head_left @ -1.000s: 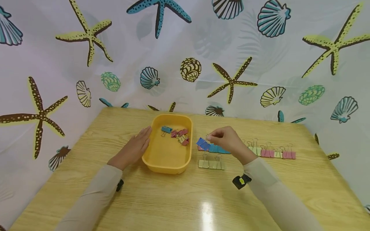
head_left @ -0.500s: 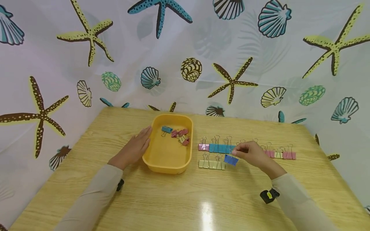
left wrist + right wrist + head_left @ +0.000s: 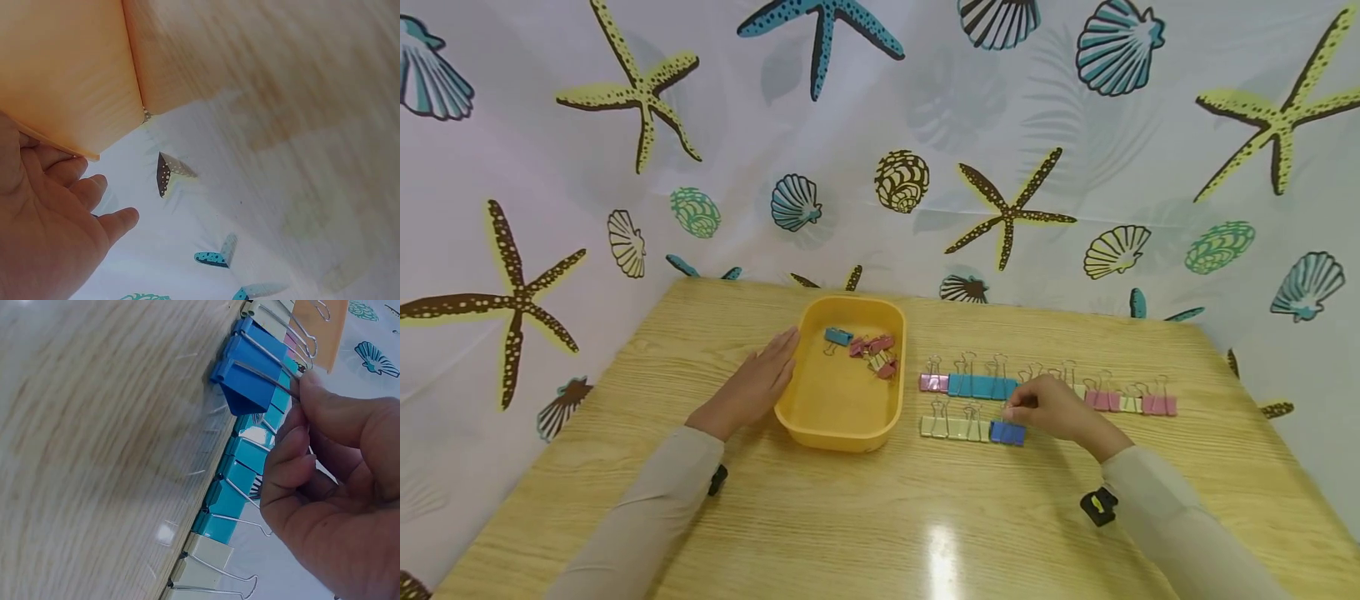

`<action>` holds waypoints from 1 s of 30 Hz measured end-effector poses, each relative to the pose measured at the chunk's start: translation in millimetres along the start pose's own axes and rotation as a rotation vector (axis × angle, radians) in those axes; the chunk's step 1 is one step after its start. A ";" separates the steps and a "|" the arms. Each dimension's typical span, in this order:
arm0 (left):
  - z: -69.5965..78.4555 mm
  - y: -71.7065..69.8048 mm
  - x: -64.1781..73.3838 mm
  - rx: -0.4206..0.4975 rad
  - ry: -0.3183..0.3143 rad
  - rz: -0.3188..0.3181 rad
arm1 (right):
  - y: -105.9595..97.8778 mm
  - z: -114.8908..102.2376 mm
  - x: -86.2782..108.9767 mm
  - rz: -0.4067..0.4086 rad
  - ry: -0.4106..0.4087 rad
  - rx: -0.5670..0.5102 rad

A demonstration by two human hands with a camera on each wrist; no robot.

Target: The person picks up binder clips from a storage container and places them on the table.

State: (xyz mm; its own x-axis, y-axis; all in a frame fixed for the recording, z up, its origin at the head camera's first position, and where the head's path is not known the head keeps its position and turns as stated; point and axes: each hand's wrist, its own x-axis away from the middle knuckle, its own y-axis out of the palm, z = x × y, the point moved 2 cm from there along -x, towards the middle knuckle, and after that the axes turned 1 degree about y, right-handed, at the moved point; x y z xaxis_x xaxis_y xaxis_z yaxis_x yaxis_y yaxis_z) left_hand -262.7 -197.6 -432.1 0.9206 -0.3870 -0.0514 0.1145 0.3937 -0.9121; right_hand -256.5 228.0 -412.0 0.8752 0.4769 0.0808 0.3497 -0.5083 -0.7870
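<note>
A blue binder clip [image 3: 1007, 433] stands on the table at the right end of the front row, beside pale yellow binder clips [image 3: 955, 428]. My right hand [image 3: 1051, 406] pinches its wire handle between thumb and fingertips, as the right wrist view also shows with the blue clip [image 3: 250, 372] up close. On the other side, my left hand [image 3: 754, 383] lies with straight fingers along the left rim of a yellow plastic bin [image 3: 842, 433]. The left wrist view has the fingers [image 3: 119, 224] against the bin's rim. Inside the bin lie a teal binder clip [image 3: 838, 336] and several pink and yellow ones [image 3: 880, 343].
Behind the front row runs a longer row of binder clips: a metallic pink clip [image 3: 934, 382] at its left end, teal clips [image 3: 981, 386], then yellow and pink clips [image 3: 1101, 401] to the right, partly hidden by my right hand. A patterned cloth [image 3: 850, 233] hangs behind the table.
My right hand has carried the blue binder clip rightward past the back row's left end and lowered it to the front row's right end. The left hand stays at the bin.
</note>
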 end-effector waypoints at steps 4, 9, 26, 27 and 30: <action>0.8 0.5 -0.9 -0.006 0.001 0.004 | -0.6 -0.8 -1.9 -0.021 0.008 0.001; 2.8 -0.5 -2.0 -0.016 0.009 0.004 | -0.9 -1.2 -2.9 -0.038 0.024 -0.012; 2.5 -1.0 -1.5 -0.014 0.004 0.004 | 4.1 1.8 -6.8 -0.036 0.024 -0.012; 2.4 -1.1 -1.3 -0.015 0.005 0.005 | 3.9 1.0 -6.8 -0.040 0.022 -0.013; 2.1 -1.2 -0.8 -0.013 0.003 0.003 | 3.9 -1.5 -6.9 -0.049 0.010 -0.007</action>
State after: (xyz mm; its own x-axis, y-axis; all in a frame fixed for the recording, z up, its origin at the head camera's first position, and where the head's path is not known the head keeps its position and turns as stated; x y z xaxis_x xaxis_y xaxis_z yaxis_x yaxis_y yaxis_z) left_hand -262.8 -196.0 -430.2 0.9197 -0.3887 -0.0552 0.1073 0.3841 -0.9170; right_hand -260.6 221.7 -414.7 0.8600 0.4946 0.1256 0.3949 -0.4892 -0.7777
